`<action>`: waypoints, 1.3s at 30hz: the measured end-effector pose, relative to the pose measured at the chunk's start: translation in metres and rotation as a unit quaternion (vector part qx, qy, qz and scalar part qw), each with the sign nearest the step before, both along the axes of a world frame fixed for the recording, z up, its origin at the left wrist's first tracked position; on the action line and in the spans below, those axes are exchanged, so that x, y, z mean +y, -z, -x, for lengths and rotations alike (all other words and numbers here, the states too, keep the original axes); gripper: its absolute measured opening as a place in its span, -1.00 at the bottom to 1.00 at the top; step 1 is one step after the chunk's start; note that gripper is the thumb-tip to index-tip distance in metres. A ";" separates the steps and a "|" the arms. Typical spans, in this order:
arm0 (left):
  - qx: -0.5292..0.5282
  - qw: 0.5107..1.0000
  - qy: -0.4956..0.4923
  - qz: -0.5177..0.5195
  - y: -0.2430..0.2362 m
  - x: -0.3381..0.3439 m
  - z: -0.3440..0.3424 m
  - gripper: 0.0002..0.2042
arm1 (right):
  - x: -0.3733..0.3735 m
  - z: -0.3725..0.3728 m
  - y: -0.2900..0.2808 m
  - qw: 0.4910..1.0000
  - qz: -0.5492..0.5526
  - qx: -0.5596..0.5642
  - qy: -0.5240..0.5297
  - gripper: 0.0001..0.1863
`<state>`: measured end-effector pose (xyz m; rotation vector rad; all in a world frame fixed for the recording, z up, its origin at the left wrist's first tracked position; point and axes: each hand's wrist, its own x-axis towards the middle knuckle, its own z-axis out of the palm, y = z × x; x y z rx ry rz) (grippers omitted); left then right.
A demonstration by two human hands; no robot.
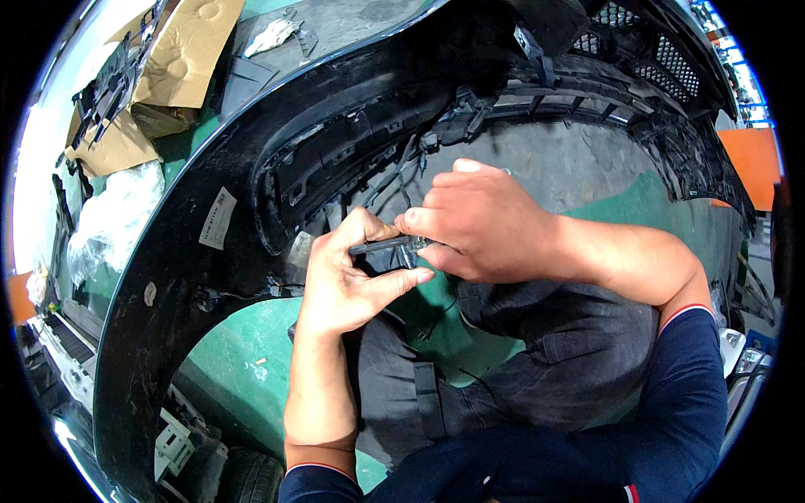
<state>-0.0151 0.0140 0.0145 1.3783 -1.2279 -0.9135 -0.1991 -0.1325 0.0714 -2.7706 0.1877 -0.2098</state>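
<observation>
My left hand point(348, 281) grips a small dark plastic part point(384, 255) from the left, thumb below and fingers above. My right hand point(482, 222) is closed around the part's right end, its fingertips close to my left fingers and partly hiding it. Around and beyond both hands lies a large curved black car bumper point(159, 285), inner side up, with dark wiring point(402, 172) along it, pale labels on its left section and mesh grilles point(675, 80) at the upper right.
Torn cardboard point(180, 54) and crumpled clear plastic point(117, 214) lie left of the bumper. My legs are below my hands on the green floor point(235, 360). A tire point(256, 478) shows at the lower left, an orange panel point(746, 168) at the right.
</observation>
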 end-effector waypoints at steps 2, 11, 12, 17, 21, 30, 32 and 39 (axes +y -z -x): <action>0.002 1.000 -0.002 -0.009 -0.001 -0.001 0.001 -0.50 | 0.000 0.000 0.000 1.000 0.000 0.001 -0.001 -0.78; 0.020 0.999 -0.008 -0.048 -0.005 -0.002 0.003 -0.46 | -0.003 0.003 0.003 1.000 -0.014 0.003 -0.005 -0.60; 0.021 0.998 -0.007 -0.051 -0.005 -0.002 0.003 -0.46 | -0.003 0.003 0.003 1.000 -0.014 0.003 -0.005 -0.60; 0.031 0.998 -0.009 -0.060 -0.007 -0.004 0.004 -0.45 | -0.002 0.003 0.001 1.000 -0.009 -0.003 0.000 -0.80; 0.024 0.998 -0.008 -0.061 -0.005 -0.004 0.004 -0.46 | -0.002 0.003 0.001 1.000 -0.007 -0.002 0.001 -0.80; 0.027 0.998 -0.011 -0.051 -0.005 -0.002 0.004 -0.46 | -0.002 0.002 0.001 1.000 -0.009 -0.001 -0.001 -0.77; 0.023 0.999 -0.015 -0.044 -0.005 -0.002 0.005 -0.47 | -0.003 0.002 0.000 1.000 -0.008 0.002 -0.001 -0.76; 0.028 0.998 -0.028 -0.047 -0.007 -0.002 0.007 -0.48 | -0.006 0.001 -0.003 1.000 -0.003 0.001 -0.016 -0.73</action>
